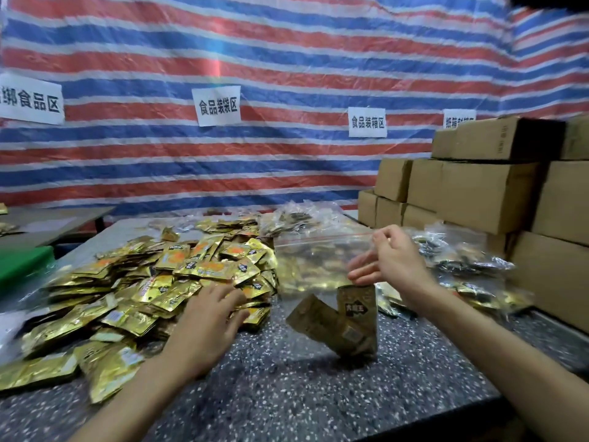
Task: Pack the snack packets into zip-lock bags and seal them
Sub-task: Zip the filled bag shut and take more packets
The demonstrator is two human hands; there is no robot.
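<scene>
- The left hand (pixel 207 317) is spread, fingers straight and gripping nothing, over the near edge of the gold snack packets (pixel 143 282) heaped at left on the speckled table (pixel 287 393).
- The right hand (pixel 390 260), blurred, seems to pinch the upright clear zip-lock bag (pixel 318 260) at centre.
- Two packets (pixel 334 320) lean inside the bag's bottom.

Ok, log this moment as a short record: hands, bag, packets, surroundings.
left hand: fingers spread, resting on the pile of gold packets
right hand: holds the zip-lock bag upright by its top edge
bag contents: a few packets at the bottom
surface: speckled table
far right: stacked cardboard boxes
</scene>
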